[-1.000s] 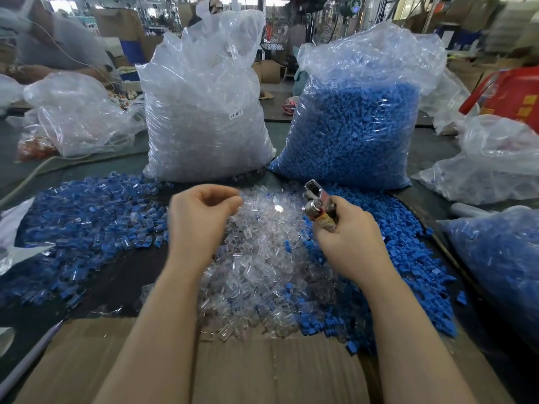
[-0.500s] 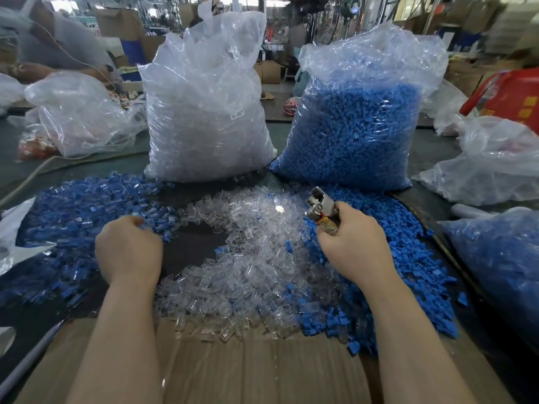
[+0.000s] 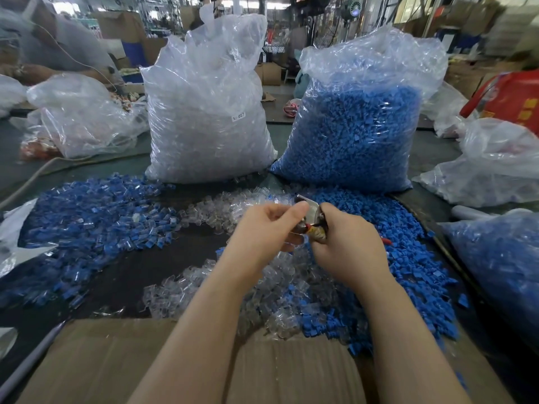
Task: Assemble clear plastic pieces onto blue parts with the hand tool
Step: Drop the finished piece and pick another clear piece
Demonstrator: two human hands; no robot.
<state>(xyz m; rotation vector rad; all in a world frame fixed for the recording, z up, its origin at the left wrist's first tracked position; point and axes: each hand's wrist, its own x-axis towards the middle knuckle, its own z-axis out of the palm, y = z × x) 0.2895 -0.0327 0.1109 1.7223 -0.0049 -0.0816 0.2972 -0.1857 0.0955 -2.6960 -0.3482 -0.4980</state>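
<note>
A dark work table (image 3: 122,275) is spreading out under and to the left of the hands, with flattened cardboard (image 3: 96,365) lying on its near edge. Beyond the hands, a busy workshop hall is stretching away, blurred. Stacked cardboard boxes (image 3: 271,74) are standing far ahead, a fan (image 3: 354,8) is hanging up beyond them, and daylight is coming through windows (image 3: 414,7) far off to the right.

two bare forearms, no sleeves, both grips (image 3: 269,231) (image 3: 348,246) ungloved
</note>
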